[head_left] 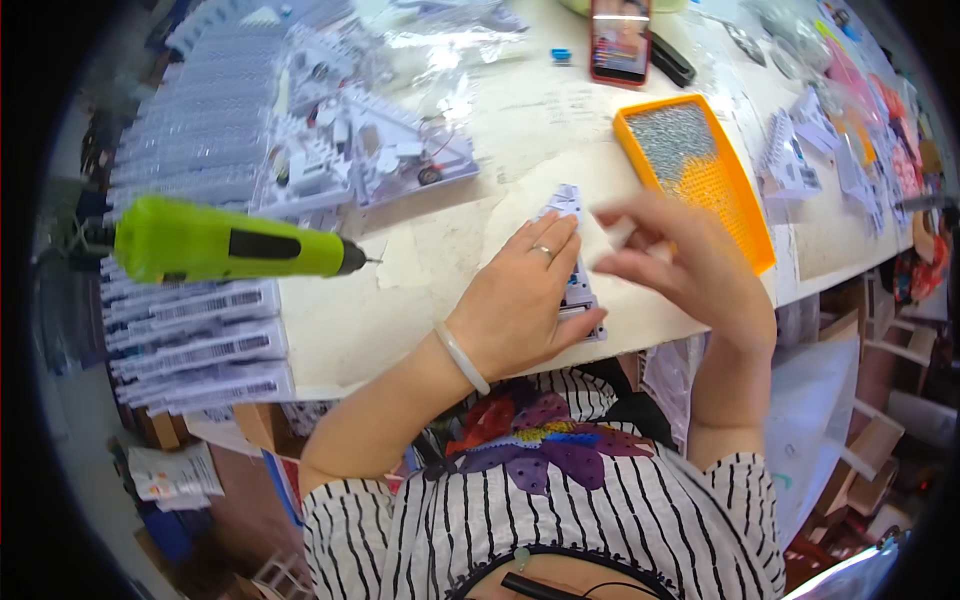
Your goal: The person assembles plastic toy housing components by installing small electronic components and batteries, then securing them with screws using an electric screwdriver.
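the screwdriver (225,245) hangs left of the part (575,290); the tray (745,200) lies right, the phone (620,40) behind on the table (440,290).

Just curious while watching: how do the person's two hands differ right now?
The left hand lies flat, pressing a small white part onto the table; the right hand is raised and blurred, pinching something pale. The left shows a ring and bangle; the right shows none. Both are bare.
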`<state>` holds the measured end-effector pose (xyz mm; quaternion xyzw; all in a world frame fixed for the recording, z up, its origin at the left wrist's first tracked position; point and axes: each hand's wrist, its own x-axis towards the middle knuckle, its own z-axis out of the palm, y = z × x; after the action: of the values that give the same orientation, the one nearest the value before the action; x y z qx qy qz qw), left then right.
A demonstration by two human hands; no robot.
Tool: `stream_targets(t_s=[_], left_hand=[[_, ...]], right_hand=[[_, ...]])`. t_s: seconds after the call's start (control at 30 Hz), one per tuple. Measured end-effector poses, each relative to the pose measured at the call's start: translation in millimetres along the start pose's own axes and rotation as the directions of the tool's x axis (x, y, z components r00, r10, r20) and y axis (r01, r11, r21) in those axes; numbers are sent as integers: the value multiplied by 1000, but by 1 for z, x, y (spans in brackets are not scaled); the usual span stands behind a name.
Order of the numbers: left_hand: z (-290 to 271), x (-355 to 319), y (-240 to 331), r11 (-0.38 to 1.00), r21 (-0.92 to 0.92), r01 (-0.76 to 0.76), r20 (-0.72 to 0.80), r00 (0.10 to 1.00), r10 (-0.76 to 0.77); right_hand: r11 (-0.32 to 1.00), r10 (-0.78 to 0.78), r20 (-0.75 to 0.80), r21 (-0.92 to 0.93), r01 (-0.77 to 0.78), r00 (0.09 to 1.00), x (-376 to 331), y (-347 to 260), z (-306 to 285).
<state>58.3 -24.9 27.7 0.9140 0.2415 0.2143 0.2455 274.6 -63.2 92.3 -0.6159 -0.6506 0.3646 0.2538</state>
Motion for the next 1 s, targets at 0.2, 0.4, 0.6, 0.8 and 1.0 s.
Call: stream_targets(t_s=[0.2, 0.4, 0.6, 0.8, 1.0], left_hand=[[-10, -1, 17, 965, -135, 224, 290, 940, -178], [8, -6, 15, 979, 196, -51, 76, 996, 37], [6, -3, 10, 992, 124, 33, 26, 999, -36], [2, -3, 10, 981, 185, 57, 54, 996, -68], [-7, 2, 13, 980, 193, 53, 85, 994, -71]], right_hand=[[558, -763, -237, 229, 798, 602, 128, -82, 99], [644, -685, 160, 589, 488, 711, 138, -107, 122], [665, -479, -374, 436, 607, 794, 104, -82, 0], [708, -239, -580, 445, 549, 779, 18, -15, -78], [865, -349, -429, 194, 463, 833, 7, 16, -70]])
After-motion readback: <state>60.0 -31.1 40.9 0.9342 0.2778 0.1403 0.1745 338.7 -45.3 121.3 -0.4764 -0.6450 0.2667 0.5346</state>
